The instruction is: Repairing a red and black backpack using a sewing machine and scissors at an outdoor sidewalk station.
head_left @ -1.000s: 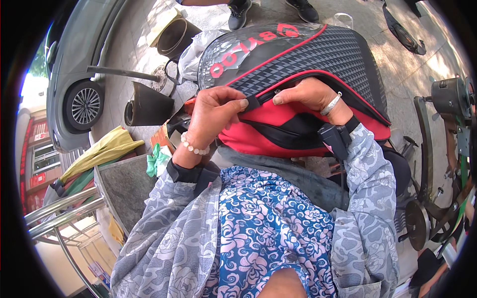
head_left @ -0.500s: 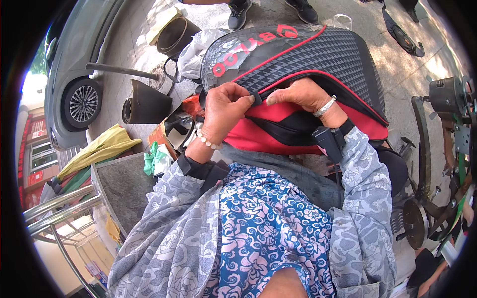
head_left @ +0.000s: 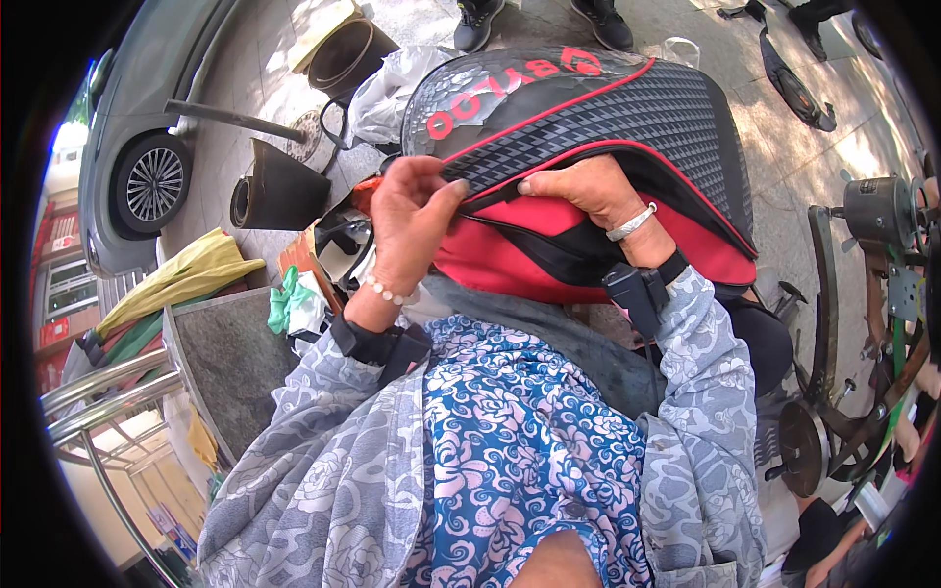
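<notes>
A big black and red sports bag [head_left: 608, 108] with a grey checked panel and a cracked, peeling top lies across my lap. Its long side opening is edged with red piping. My right hand [head_left: 588, 196] grips the lip of that opening, thumb on the outside and fingers hidden within. At the opening's left end, my left hand [head_left: 412, 216] is closed with thumb and fingertips drawn near each other. Whatever lies between them, if anything, cannot be made out. Below the opening bulges a red side panel [head_left: 490, 260].
On the right stands a metal machine with a hand wheel [head_left: 804, 446]. Left are a grey stone-like slab [head_left: 225, 358], yellow cloth [head_left: 176, 284], rolled dark sheets [head_left: 284, 186] and a parked car [head_left: 127, 127]. A person's shoes [head_left: 480, 24] show beyond the bag.
My left hand has moved left along the opening's edge; the small black piece it pinched before no longer shows. My right hand keeps its grip on the lip.
</notes>
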`<state>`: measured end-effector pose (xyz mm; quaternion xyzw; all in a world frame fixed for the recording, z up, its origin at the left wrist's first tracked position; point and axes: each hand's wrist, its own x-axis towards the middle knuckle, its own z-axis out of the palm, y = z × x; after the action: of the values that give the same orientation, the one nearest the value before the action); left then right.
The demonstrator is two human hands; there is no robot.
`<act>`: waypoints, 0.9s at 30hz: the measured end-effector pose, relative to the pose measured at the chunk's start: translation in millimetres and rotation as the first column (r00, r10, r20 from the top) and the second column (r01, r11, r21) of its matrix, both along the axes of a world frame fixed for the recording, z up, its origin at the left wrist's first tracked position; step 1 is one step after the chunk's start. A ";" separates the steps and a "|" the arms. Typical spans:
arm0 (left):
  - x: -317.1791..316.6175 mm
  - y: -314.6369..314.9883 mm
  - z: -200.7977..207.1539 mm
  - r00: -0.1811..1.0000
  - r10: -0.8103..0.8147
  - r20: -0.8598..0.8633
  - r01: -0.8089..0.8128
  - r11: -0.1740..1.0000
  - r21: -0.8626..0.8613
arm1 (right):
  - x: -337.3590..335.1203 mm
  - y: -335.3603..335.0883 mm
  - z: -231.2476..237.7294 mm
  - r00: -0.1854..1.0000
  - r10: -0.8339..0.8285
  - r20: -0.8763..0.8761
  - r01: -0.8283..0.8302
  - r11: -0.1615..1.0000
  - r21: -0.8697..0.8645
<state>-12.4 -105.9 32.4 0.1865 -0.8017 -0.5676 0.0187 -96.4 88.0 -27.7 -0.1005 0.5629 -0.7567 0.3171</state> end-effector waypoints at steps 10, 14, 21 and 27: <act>7.3 8.7 -2.8 0.986 -0.091 -0.137 0.001 0.837 -0.548 | 0.9 2.5 22.2 0.995 -0.029 0.100 0.039 0.994 -0.101; -7.5 23.9 -3.1 0.985 -0.021 -0.172 -0.079 0.829 -0.554 | 2.6 8.9 28.8 0.992 -0.060 0.110 0.069 0.994 -0.085; -23.9 32.5 -5.5 0.972 -0.069 -0.226 -0.094 0.765 -0.637 | -2.8 15.6 21.9 0.994 -0.095 0.063 0.097 0.995 -0.028; -17.0 21.6 23.4 0.971 -0.170 0.170 0.233 0.483 -0.844 | -7.7 10.2 15.4 0.991 -0.047 0.128 0.046 0.999 0.013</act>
<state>-29.4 -84.3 55.8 0.0753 -0.9931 -0.0878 0.0166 -104.1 98.1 -12.2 -0.0368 0.5474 -0.7659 0.3354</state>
